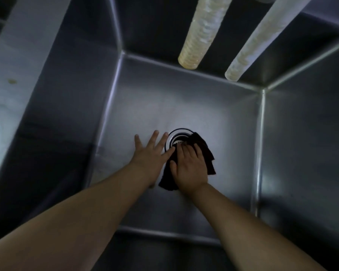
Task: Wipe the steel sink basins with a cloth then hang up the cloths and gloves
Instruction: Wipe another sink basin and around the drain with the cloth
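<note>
Right grip (190, 165) presses the cloth (207, 153) flat beside the drain (177, 136); left grip (151, 151), released, braces on the basin (184, 102) floor.

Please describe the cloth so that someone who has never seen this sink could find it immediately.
Look at the floor of the deep steel sink basin and find the round drain near its middle. The cloth lies flat there, covering the drain's right edge, pressed down by the right hand, with the left hand flat on bare steel beside it. It is the only dark, soft thing on the pale metal.
</note>
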`<state>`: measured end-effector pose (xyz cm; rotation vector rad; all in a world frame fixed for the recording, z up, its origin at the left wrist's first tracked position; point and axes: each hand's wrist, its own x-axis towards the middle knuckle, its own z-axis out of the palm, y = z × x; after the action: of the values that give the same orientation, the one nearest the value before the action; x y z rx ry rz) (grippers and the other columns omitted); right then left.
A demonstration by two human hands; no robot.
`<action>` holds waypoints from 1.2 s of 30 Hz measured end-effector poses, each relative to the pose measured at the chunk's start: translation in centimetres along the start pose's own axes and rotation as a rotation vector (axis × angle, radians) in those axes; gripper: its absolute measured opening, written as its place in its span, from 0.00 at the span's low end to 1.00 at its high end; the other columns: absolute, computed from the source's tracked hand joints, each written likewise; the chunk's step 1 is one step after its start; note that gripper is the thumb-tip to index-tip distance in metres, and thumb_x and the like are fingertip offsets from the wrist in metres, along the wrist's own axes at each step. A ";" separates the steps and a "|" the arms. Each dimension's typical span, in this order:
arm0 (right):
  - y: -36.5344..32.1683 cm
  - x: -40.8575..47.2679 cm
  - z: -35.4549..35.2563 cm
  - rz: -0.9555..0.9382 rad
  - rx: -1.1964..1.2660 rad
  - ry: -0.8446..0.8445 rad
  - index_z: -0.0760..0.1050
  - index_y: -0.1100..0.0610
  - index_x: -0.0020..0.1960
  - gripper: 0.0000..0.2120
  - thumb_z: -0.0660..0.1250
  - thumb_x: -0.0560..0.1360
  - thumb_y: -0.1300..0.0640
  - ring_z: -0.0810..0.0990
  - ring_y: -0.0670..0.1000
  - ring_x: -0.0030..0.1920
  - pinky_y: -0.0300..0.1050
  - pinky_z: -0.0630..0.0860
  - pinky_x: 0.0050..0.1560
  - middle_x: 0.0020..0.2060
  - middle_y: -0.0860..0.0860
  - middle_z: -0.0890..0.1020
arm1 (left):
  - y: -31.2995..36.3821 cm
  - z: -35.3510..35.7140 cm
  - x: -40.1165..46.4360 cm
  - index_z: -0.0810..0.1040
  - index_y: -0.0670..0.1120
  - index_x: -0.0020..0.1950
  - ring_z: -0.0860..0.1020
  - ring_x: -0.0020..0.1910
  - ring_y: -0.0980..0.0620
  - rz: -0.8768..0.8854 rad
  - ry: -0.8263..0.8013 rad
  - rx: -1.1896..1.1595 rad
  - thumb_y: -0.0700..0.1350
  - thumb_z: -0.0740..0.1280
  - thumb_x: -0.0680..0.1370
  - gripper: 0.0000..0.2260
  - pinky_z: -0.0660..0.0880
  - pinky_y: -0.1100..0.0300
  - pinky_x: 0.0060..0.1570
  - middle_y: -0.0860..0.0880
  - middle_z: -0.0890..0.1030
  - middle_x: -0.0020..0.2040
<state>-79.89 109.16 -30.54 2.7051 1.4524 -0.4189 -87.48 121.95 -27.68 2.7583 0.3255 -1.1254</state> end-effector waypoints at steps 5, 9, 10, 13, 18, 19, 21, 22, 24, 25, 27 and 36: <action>-0.8 0.8 0.2 0.037 0.109 0.046 0.75 0.64 0.63 0.26 0.47 0.77 0.52 0.76 0.56 0.62 0.49 0.55 0.73 0.60 0.58 0.79 | 0.1 0.0 0.1 0.33 0.55 0.75 0.30 0.73 0.42 -0.028 -0.006 -0.012 0.51 0.78 0.63 0.59 0.41 0.27 0.64 0.47 0.27 0.74; 1.1 0.5 0.0 -0.073 0.272 0.103 0.79 0.63 0.56 0.14 0.64 0.74 0.58 0.81 0.55 0.52 0.46 0.59 0.71 0.49 0.57 0.84 | 0.0 -0.3 0.0 0.33 0.57 0.75 0.29 0.72 0.42 -0.022 -0.015 -0.009 0.51 0.78 0.64 0.58 0.41 0.27 0.64 0.47 0.27 0.73; 1.6 0.3 -0.1 -0.093 0.283 0.111 0.79 0.63 0.55 0.13 0.66 0.73 0.59 0.81 0.55 0.51 0.47 0.60 0.70 0.47 0.57 0.83 | 0.0 -0.3 0.0 0.34 0.57 0.75 0.29 0.72 0.42 -0.024 -0.017 -0.008 0.51 0.77 0.64 0.57 0.41 0.27 0.65 0.47 0.27 0.73; 2.4 -0.7 0.0 -0.110 0.201 0.148 0.79 0.61 0.57 0.16 0.70 0.71 0.56 0.78 0.57 0.52 0.51 0.65 0.68 0.48 0.57 0.80 | 0.0 -0.4 0.1 0.36 0.57 0.75 0.29 0.72 0.42 -0.025 -0.025 -0.006 0.50 0.78 0.63 0.58 0.41 0.27 0.65 0.46 0.27 0.73; 2.1 -0.1 0.0 -0.191 0.179 0.127 0.77 0.65 0.60 0.18 0.65 0.73 0.58 0.81 0.57 0.49 0.50 0.62 0.69 0.46 0.57 0.83 | 0.0 -0.2 0.2 0.36 0.57 0.75 0.29 0.72 0.42 -0.028 -0.023 -0.004 0.49 0.79 0.62 0.59 0.41 0.27 0.63 0.47 0.27 0.73; 2.2 0.2 -0.2 -0.210 0.185 0.120 0.78 0.66 0.59 0.17 0.65 0.73 0.59 0.82 0.57 0.48 0.51 0.62 0.68 0.45 0.58 0.84 | 0.1 -0.2 0.3 0.35 0.57 0.75 0.29 0.72 0.42 -0.029 -0.020 -0.008 0.48 0.79 0.62 0.59 0.40 0.27 0.63 0.47 0.27 0.73; 2.4 0.7 -0.5 -0.249 0.173 0.074 0.77 0.67 0.60 0.17 0.65 0.75 0.60 0.82 0.58 0.50 0.51 0.60 0.69 0.48 0.60 0.84 | 0.0 -0.1 0.3 0.35 0.57 0.75 0.29 0.72 0.42 -0.032 -0.014 -0.009 0.48 0.79 0.61 0.60 0.40 0.27 0.63 0.47 0.27 0.73; 2.6 0.8 -0.7 -0.264 0.157 0.021 0.74 0.67 0.64 0.18 0.63 0.77 0.59 0.81 0.58 0.54 0.49 0.55 0.71 0.52 0.61 0.82 | 0.0 -0.1 0.4 0.34 0.57 0.75 0.29 0.72 0.42 -0.032 -0.015 -0.010 0.48 0.80 0.61 0.60 0.40 0.27 0.63 0.47 0.27 0.73; 3.1 0.8 -1.0 -0.293 0.100 -0.099 0.64 0.64 0.72 0.22 0.56 0.81 0.54 0.72 0.56 0.66 0.42 0.44 0.74 0.65 0.60 0.75 | 0.0 0.0 0.5 0.33 0.57 0.74 0.28 0.72 0.42 -0.032 -0.016 -0.007 0.49 0.80 0.61 0.61 0.40 0.27 0.63 0.47 0.26 0.73; 3.4 0.9 -0.9 -0.307 0.070 -0.138 0.59 0.62 0.74 0.24 0.52 0.82 0.51 0.67 0.54 0.70 0.40 0.40 0.74 0.69 0.58 0.70 | 0.0 0.0 0.5 0.32 0.57 0.74 0.28 0.72 0.42 -0.034 -0.017 -0.004 0.49 0.80 0.60 0.62 0.40 0.27 0.63 0.47 0.26 0.73; 3.5 1.3 -0.8 -0.315 0.006 -0.185 0.53 0.59 0.77 0.27 0.47 0.82 0.47 0.59 0.51 0.74 0.41 0.37 0.74 0.74 0.55 0.63 | 0.0 -0.1 0.5 0.31 0.57 0.74 0.28 0.72 0.43 -0.036 -0.026 0.002 0.50 0.80 0.60 0.62 0.40 0.27 0.63 0.47 0.26 0.73; 1.6 1.0 -0.8 -0.167 -0.145 -0.084 0.73 0.61 0.63 0.25 0.50 0.80 0.45 0.72 0.58 0.61 0.52 0.56 0.72 0.56 0.57 0.78 | 0.1 -0.4 0.3 0.34 0.57 0.75 0.29 0.72 0.43 -0.029 -0.017 0.009 0.52 0.79 0.62 0.60 0.44 0.27 0.66 0.48 0.26 0.73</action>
<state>-77.89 109.20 -30.13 2.4352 1.6238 -0.4111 -87.00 121.99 -27.62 2.7588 0.3611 -1.1596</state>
